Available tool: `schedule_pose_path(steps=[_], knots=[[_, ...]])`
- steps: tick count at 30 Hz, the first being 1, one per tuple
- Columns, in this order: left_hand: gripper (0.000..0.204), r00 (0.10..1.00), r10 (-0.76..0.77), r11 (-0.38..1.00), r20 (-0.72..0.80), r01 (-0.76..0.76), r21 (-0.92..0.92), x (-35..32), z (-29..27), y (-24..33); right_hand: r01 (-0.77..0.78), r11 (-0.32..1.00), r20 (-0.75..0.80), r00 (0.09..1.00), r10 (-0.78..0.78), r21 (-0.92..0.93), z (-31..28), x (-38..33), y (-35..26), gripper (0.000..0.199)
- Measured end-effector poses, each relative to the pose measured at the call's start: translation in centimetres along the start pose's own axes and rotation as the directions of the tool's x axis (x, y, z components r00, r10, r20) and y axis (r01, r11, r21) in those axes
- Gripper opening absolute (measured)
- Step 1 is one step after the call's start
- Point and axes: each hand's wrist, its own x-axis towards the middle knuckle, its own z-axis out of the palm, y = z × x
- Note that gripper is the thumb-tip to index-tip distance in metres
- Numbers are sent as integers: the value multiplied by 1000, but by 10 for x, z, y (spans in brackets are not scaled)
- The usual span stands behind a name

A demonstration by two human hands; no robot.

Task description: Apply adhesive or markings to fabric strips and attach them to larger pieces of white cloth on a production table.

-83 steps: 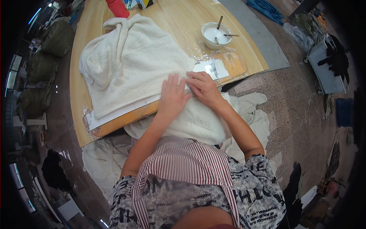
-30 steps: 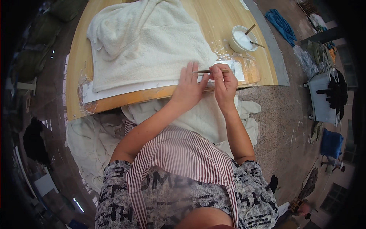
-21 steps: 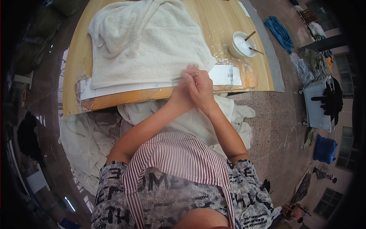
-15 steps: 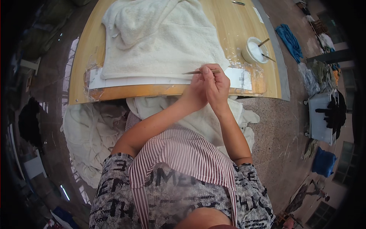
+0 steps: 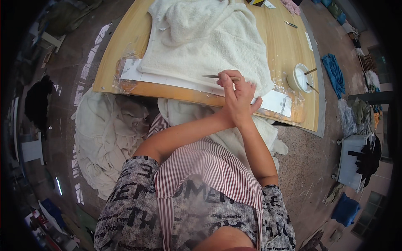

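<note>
My right hand (image 5: pixel 238 90) is closed round a thin stick (image 5: pixel 212 76) with a dark pointed tip, possibly a fine brush. The tip points left over a cream fleece garment piece (image 5: pixel 205 56), near its front edge. My left forearm crosses under my right wrist. Most of my left hand (image 5: pixel 256 104) is hidden behind the right one; its visible fingers are apart and touch the piece's near right corner. Under the front edge of the fleece lies a white paper strip (image 5: pixel 142 75) on a brown board (image 5: pixel 167 90).
A white tub (image 5: pixel 297 81) of white paste with two sticks in it stands on the wooden table (image 5: pixel 115 62) at the right. Small metal snips (image 5: pixel 290 24) lie beyond it. Piled cream cloth (image 5: pixel 98 138) hangs below the table's left edge. A wheeled bin (image 5: pixel 351 161) stands right.
My left hand has slid right beneath my right hand and now shows at the garment's corner. The view has turned, so the table appears tilted and farther right. The right hand still holds the stick.
</note>
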Motion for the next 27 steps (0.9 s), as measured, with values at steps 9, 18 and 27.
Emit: schedule_pose_path(steps=[9,18,27], knots=[[39,981,143,967,133,-167,190,10,-27,12,211,976,215,952,-219,60,55,13,1,17],[43,966,138,964,217,-181,195,10,-30,11,427,897,264,884,-387,-113,62,18,-3,15],[26,953,-302,905,-25,278,-322,67,-155,-104,164,951,-438,857,-269,-263,-136,16,21,18]])
